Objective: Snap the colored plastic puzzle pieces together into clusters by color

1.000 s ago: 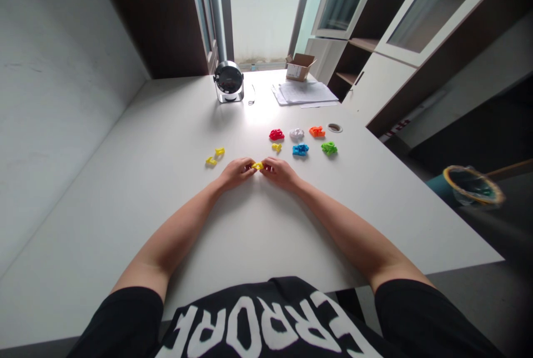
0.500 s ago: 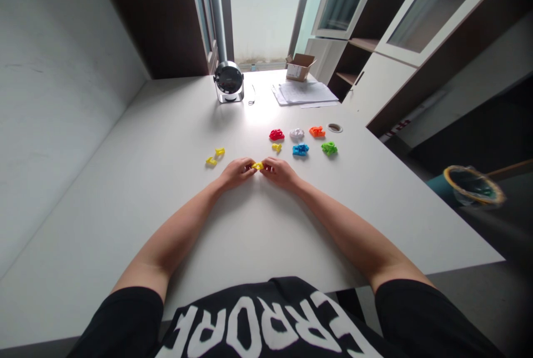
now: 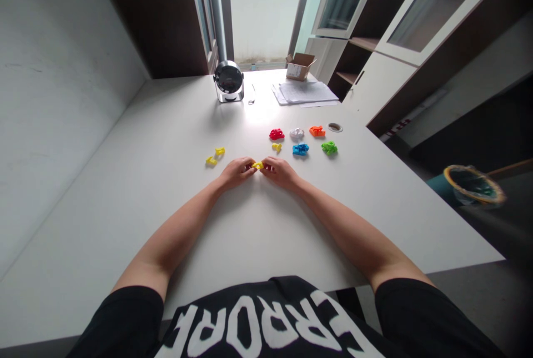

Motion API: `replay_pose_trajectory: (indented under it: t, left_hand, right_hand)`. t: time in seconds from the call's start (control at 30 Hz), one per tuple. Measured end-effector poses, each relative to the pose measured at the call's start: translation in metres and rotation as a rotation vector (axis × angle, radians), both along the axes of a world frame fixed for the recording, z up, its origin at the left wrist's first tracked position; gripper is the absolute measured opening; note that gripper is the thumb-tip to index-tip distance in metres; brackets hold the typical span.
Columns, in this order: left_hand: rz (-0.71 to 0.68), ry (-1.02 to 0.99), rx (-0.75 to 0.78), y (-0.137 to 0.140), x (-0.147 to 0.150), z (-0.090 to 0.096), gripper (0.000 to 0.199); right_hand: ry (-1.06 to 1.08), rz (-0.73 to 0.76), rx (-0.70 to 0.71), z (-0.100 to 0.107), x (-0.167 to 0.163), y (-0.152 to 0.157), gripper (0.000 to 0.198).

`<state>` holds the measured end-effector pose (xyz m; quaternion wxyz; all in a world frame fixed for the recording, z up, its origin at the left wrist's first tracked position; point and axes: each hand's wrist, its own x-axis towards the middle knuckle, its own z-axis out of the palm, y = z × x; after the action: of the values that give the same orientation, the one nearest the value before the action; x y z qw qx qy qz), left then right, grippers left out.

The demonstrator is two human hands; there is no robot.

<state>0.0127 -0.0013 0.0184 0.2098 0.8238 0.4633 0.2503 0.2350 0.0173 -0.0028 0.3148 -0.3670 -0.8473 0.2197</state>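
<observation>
A small yellow plastic piece (image 3: 258, 165) is pinched between my two hands, just over the white table (image 3: 258, 225). My left hand (image 3: 238, 172) grips its left end with closed fingertips, and my right hand (image 3: 280, 171) has its right end. The exact shape of the piece is partly hidden by my fingers. To the left of my left hand lie two similar yellow pieces (image 3: 211, 161). Another yellow piece (image 3: 276, 147) rests just beyond my right hand, in front of a red cluster of plastic pieces (image 3: 276, 134).
Right of the red cluster lie white (image 3: 297, 134), orange (image 3: 317, 131), blue (image 3: 300, 149) and green (image 3: 329, 147) clusters. A round cable hole (image 3: 335, 127) is near the right edge. Farther back are a small fan (image 3: 229, 79), papers (image 3: 308, 92) and an open cardboard box (image 3: 300, 67).
</observation>
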Motion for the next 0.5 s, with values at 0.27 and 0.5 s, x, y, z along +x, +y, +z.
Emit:
replay_pose_trajectory:
  t: [0.27,0.5]
  left_hand:
    - [-0.003,-0.002,0.000,-0.0003,-0.0003,-0.0001,0.022]
    - [0.000,0.009,-0.003,-0.0002,0.0001,0.0001,0.023]
  right_hand:
    - [0.005,0.002,-0.005,0.0012,-0.0002,-0.0005,0.010]
    - [0.007,-0.002,-0.014,0.0025,0.0000,-0.0011,0.010]
